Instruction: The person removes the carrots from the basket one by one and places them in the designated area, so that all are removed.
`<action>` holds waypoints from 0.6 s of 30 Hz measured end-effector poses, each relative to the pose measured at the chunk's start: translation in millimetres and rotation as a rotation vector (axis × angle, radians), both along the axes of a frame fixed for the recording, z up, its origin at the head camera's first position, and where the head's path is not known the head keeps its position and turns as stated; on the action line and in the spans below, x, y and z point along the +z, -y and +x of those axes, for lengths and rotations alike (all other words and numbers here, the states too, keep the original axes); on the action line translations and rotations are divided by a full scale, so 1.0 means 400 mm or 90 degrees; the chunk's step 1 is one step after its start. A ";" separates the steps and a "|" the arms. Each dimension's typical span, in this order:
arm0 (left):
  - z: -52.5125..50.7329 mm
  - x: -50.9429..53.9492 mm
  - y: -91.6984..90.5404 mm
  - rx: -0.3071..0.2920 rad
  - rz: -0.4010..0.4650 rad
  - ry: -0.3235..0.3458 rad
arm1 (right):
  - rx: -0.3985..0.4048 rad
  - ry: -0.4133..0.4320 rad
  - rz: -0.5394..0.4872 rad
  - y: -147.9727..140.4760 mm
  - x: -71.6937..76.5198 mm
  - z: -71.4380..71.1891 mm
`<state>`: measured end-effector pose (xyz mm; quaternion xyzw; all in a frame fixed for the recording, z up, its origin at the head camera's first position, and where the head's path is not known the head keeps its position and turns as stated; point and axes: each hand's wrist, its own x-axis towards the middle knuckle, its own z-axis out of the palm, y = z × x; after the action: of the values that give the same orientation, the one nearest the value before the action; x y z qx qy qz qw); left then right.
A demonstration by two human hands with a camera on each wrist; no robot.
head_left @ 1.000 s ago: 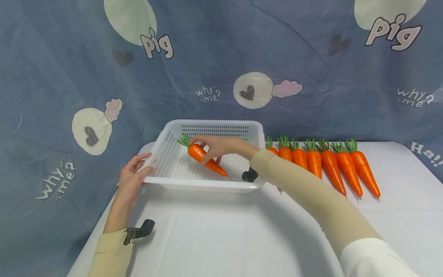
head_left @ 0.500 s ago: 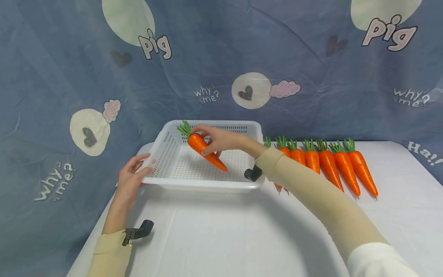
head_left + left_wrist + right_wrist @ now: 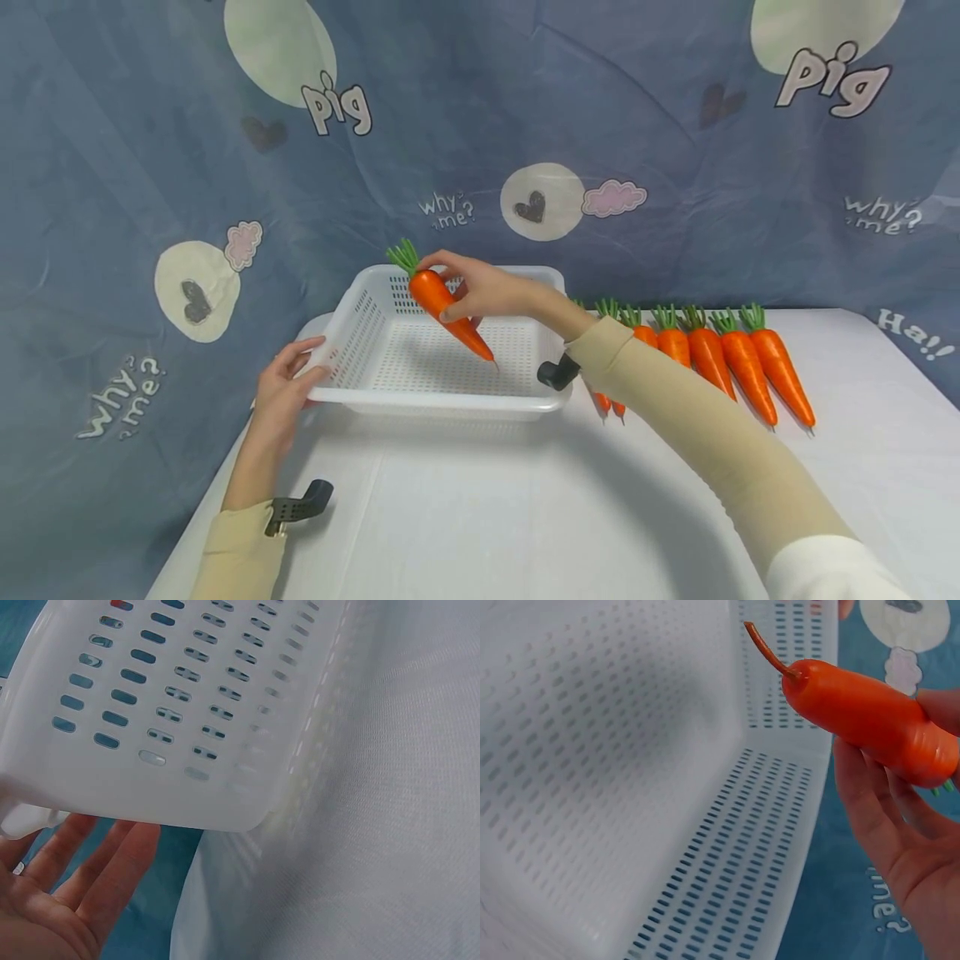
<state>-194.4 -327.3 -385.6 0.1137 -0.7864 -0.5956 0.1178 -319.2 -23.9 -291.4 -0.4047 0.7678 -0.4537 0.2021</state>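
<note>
A white plastic basket (image 3: 457,402) with slotted walls stands on the table. At its left rim my left hand (image 3: 281,392) holds the edge; in the left wrist view that hand's fingers (image 3: 120,874) reach up behind the rim, their tips hidden. My right hand (image 3: 487,287) grips an orange carrot (image 3: 442,308) with green stalks above the basket. The carrot tilts, stalks up at the left and thin root tip down at the right. In the right wrist view the carrot (image 3: 862,709) lies between thumb and fingers, close to the basket wall (image 3: 727,847).
Several carrots (image 3: 742,367) lie side by side to the basket's right, some partly hidden by my right forearm. The white-covered table (image 3: 450,508) extends in front. A blue printed curtain (image 3: 420,125) hangs behind. Each wrist wears a black camera (image 3: 303,500).
My right hand has lifted the carrot from low inside the basket to higher above it. My left hand stays at the basket's left rim, and the basket keeps its place.
</note>
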 end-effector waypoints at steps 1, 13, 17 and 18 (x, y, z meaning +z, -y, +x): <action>-0.001 -0.004 0.003 -0.003 -0.002 -0.003 | -0.005 -0.006 -0.003 -0.003 0.003 0.002; -0.099 -0.157 0.104 0.006 0.002 -0.043 | -0.059 -0.073 -0.052 -0.044 0.029 0.022; -0.103 -0.163 0.108 0.005 0.000 -0.044 | -0.066 -0.078 -0.080 -0.064 0.034 0.026; -0.102 -0.163 0.107 0.006 -0.001 -0.043 | -0.068 -0.081 -0.086 -0.069 0.035 0.027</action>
<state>-235.1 -369.9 -450.7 0.0966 -0.7820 -0.5978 0.1473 -308.2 3.7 -277.4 -0.4037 0.7672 -0.4881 0.1010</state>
